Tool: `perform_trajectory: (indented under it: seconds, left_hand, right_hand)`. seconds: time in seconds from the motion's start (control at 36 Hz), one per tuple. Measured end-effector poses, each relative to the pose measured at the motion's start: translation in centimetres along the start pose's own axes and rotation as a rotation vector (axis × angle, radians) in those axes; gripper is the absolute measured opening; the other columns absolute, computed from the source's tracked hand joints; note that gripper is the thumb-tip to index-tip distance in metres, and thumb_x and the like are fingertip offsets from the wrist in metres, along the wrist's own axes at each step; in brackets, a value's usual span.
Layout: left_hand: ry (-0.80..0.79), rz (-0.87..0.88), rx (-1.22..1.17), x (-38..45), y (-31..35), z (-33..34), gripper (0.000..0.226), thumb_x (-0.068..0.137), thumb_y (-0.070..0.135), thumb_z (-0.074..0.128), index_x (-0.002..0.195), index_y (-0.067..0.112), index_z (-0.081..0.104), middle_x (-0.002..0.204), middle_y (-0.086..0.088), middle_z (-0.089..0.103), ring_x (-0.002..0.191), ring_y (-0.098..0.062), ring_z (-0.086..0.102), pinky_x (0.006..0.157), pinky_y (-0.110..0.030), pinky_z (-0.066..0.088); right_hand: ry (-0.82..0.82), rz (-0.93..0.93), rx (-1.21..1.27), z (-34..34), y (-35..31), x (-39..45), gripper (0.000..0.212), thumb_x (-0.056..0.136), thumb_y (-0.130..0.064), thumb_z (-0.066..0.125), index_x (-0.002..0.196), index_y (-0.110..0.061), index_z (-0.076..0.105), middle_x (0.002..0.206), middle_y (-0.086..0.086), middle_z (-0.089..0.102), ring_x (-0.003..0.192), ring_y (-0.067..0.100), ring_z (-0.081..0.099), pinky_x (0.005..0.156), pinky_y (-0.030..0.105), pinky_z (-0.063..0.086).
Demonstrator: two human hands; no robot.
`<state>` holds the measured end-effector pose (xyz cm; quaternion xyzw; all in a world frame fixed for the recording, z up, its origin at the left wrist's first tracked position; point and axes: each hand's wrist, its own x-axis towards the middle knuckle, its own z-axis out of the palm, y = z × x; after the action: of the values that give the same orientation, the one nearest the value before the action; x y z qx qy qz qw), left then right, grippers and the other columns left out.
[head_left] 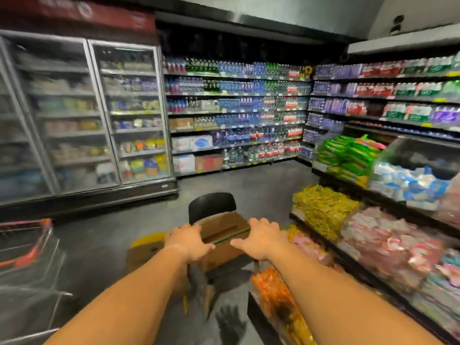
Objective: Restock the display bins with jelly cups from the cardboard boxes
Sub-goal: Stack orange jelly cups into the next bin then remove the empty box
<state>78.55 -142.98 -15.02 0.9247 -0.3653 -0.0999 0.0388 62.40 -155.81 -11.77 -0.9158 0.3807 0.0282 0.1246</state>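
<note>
1. Two bare forearms reach forward from the bottom edge toward the cardboard box (pixel 224 235).
2. The left hand (pixel 190 242) lies on the box's left side and the right hand (pixel 261 240) on its right, fingers spread and fairly straight; whether they actually clamp it, I cannot tell (the picture is blurred).
3. The box stands open on a black chair (pixel 211 204).
4. Right of the box, display bins (pixel 323 207) hold coloured packets.
5. Left of the box stands a shopping cart (pixel 29 247).
6. Beyond the box are drink shelves (pixel 236 113).

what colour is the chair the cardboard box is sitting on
Black; the chair backrest shows behind the cardboard box in the head view.
</note>
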Motion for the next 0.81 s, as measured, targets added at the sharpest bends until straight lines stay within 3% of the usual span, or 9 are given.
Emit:
perform_trajectory:
  seconds: [0.19, 0.36, 0.5, 0.67, 0.81]
  left_hand:
    - [0.025, -0.056, -0.029, 2.6, -3.5, 1.3, 0.069, 0.087, 0.071, 0.053, 0.142, 0.029, 0.048, 0.143, -0.008, 0.049, 0.131, -0.034, 0.044, 0.106, -0.049, 0.042]
    - [-0.015, -0.074, 0.005, 8.1, -5.2, 1.9, 0.067, 0.088, 0.072, 0.052, 0.139, 0.028, 0.052, 0.140, -0.008, 0.049, 0.131, -0.035, 0.042, 0.105, -0.049, 0.042]
    - [-0.044, -0.074, -0.007, 15.8, -5.9, 2.8, 0.070, 0.088, 0.071, 0.052, 0.141, 0.026, 0.050, 0.143, -0.009, 0.048, 0.131, -0.036, 0.043, 0.105, -0.049, 0.043]
    - [-0.095, -0.110, -0.045, 25.3, -5.4, 5.0, 0.071, 0.090, 0.070, 0.050, 0.144, 0.024, 0.048, 0.141, -0.011, 0.049, 0.130, -0.036, 0.047, 0.105, -0.045, 0.044]
    - [-0.144, -0.152, -0.053, 33.7, -5.2, 7.7, 0.066, 0.093, 0.066, 0.051, 0.138, 0.018, 0.050, 0.140, -0.013, 0.052, 0.128, -0.035, 0.050, 0.103, -0.040, 0.044]
  right_hand:
    - [-0.035, -0.019, 0.022, 1.4, -1.2, 5.9, 0.092, 0.079, -0.083, 0.049, 0.150, -0.027, 0.036, 0.154, 0.008, 0.039, 0.140, 0.040, 0.036, 0.111, 0.055, 0.034]
    - [-0.055, -0.017, -0.007, 3.1, -1.7, 12.0, 0.093, 0.076, -0.085, 0.047, 0.149, -0.028, 0.037, 0.150, 0.008, 0.043, 0.136, 0.039, 0.041, 0.110, 0.056, 0.036]
    - [-0.103, 0.044, 0.002, 4.7, -1.4, 18.2, 0.095, 0.079, -0.082, 0.048, 0.153, -0.024, 0.032, 0.154, 0.009, 0.038, 0.139, 0.039, 0.037, 0.111, 0.054, 0.035]
    - [-0.114, 0.111, 0.027, 6.3, 0.4, 26.8, 0.088, 0.078, -0.079, 0.050, 0.144, -0.021, 0.042, 0.145, 0.011, 0.045, 0.133, 0.040, 0.042, 0.108, 0.053, 0.039]
    - [-0.145, 0.130, 0.003, 8.2, 2.3, 36.5, 0.085, 0.083, -0.078, 0.047, 0.145, -0.021, 0.039, 0.146, 0.009, 0.044, 0.134, 0.036, 0.042, 0.107, 0.051, 0.039]
